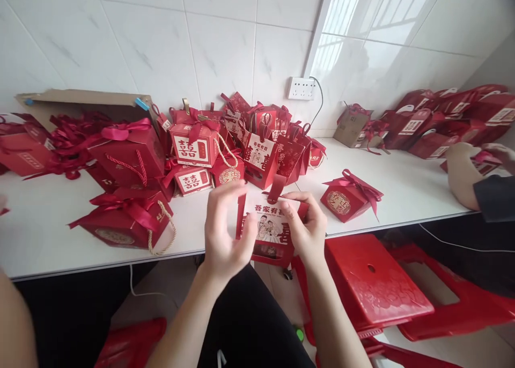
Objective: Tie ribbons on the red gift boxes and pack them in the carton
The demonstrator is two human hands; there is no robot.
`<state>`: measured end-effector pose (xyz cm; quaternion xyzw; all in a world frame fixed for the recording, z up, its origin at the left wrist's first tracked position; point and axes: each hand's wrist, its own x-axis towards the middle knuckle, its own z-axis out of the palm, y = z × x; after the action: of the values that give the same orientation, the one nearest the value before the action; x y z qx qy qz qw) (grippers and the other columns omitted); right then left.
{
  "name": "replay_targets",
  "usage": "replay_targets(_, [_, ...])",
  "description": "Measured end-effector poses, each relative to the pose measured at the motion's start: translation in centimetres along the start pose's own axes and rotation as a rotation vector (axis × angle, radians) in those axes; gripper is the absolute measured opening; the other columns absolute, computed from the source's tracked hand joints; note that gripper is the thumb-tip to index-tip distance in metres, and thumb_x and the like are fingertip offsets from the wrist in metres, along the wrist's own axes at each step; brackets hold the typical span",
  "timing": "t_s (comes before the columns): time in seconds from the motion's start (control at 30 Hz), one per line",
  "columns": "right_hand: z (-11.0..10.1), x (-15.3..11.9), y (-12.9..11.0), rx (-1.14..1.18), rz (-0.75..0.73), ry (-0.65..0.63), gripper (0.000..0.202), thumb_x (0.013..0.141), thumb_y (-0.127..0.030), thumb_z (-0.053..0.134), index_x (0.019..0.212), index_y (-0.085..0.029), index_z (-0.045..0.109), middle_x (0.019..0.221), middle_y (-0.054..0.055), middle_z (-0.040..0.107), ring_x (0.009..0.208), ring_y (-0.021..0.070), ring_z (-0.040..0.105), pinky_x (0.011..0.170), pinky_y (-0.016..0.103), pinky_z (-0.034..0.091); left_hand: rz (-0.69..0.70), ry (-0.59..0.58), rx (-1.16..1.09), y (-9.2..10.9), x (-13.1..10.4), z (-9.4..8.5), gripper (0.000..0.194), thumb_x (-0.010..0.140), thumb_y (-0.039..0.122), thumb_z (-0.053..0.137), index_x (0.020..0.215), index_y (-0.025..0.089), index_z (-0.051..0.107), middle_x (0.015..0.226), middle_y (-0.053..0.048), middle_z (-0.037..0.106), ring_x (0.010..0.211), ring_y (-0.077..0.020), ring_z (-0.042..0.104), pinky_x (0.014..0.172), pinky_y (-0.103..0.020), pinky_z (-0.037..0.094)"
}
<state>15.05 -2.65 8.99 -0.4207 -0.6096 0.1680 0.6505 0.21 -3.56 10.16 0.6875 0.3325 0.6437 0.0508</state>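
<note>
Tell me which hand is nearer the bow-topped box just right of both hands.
Right. The right hand is left of the bow-topped box, apart from it; the left hand is farther left, at the left side of the printed box.

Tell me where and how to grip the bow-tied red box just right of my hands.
Grip the bow-tied red box by the flat sides of its body, below the ribbon bow, probably best from the table's front edge with your right hand, the nearer one. It sits by that edge, apart from the other boxes; the loose ribbon tails look a poor handle.
</note>
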Motion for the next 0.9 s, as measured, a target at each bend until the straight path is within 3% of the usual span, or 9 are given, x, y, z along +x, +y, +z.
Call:
replay_targets(0.1, [0.9, 0.4, 0.4, 0.019, -0.012, -0.025, 0.010, 0.085, -0.030, 0.059, 0.084, -0.021, 0.061, 0.077, -0.002, 0.066, 0.069, 0.0122, 0.061, 0.063, 0.023, 0.048, -0.065, -0.185, -0.032, -1.0, 2.2, -0.1, 0.033, 0.084, 0.022, 0.057, 0.117, 0.019, 0.052, 0.114, -0.008, 0.061, 0.106, -0.0192, 0.059, 0.092, -0.034, 0.049])
replay_targets(0.17, [1.5, 0.4, 0.5, 0.037, -0.024, -0.014, 0.011, 0.085, -0.031, 0.059, 0.083, -0.021, 0.060, 0.076, -0.002, 0.066, 0.069, 0.0125, 0.061, 0.064, 0.024, 0.048, -0.110, -0.231, -0.040, -1.4, 2.9, 0.1, 0.026, 0.085, 0.025, 0.056, 0.110, 0.020, 0.056, 0.105, -0.005, 0.066, 0.093, -0.0163, 0.064, 0.083, -0.030, 0.052])
replay_targets(0.33, [2.1, 0.2, 0.5, 0.073, -0.039, -0.007, 0.007, 0.084, -0.028, 0.060, 0.083, -0.021, 0.059, 0.075, -0.003, 0.066, 0.069, 0.0124, 0.061, 0.064, 0.023, 0.048, -0.101, -0.141, 0.013, -1.6, 2.5, 0.8, 0.009, 0.086, 0.024, 0.057, 0.085, 0.019, 0.063, 0.078, -0.001, 0.068, 0.074, -0.0125, 0.064, 0.070, -0.023, 0.052])
replay_targets(0.57, [2.1, 0.5, 0.3, 0.064, 0.052, -0.041, 0.015, 0.078, -0.032, 0.062, 0.073, -0.019, 0.056, 0.062, -0.004, 0.058, 0.053, 0.0108, 0.052, 0.051, 0.022, 0.043, -0.045, -0.043, 0.031, -1.9, 2.1, 1.0, 0.003, 0.083, 0.021, 0.061, 0.085, 0.019, 0.062, 0.077, 0.001, 0.067, 0.071, -0.0115, 0.063, 0.067, -0.020, 0.050])
replay_targets(0.77, [-0.6, -1.4, 0.7, -0.107, 0.039, -0.369, 0.040, 0.081, -0.025, 0.053, 0.119, -0.016, 0.047, 0.103, 0.008, 0.062, 0.090, 0.0198, 0.061, 0.080, 0.035, 0.052, -0.031, 0.022, 0.019, -3.1, 1.9, 2.0, 0.003, 0.081, 0.021, 0.063, 0.083, 0.020, 0.063, 0.075, 0.001, 0.065, 0.070, -0.0126, 0.062, 0.066, -0.021, 0.049])
replay_targets(0.83, [-1.6, -2.5, 0.7, -0.212, 0.094, -0.393, 0.042, 0.082, -0.021, 0.053, 0.123, -0.017, 0.045, 0.111, 0.010, 0.059, 0.102, 0.0223, 0.058, 0.088, 0.038, 0.051, -0.041, 0.001, -0.011, -2.9, 2.0, 2.3, 0.004, 0.081, 0.021, 0.062, 0.085, 0.020, 0.062, 0.076, 0.001, 0.065, 0.071, -0.0128, 0.062, 0.066, -0.021, 0.050])
replay_targets(0.9, [-2.5, -3.4, 0.9, -0.208, 0.125, -0.386, 0.041, 0.084, -0.020, 0.052, 0.125, -0.019, 0.043, 0.115, 0.010, 0.059, 0.105, 0.0216, 0.059, 0.089, 0.038, 0.051, -0.050, -0.044, -0.075, -2.7, 2.1, 2.5, 0.012, 0.084, 0.024, 0.059, 0.095, 0.021, 0.062, 0.090, -0.002, 0.067, 0.082, -0.0153, 0.064, 0.074, -0.024, 0.052])
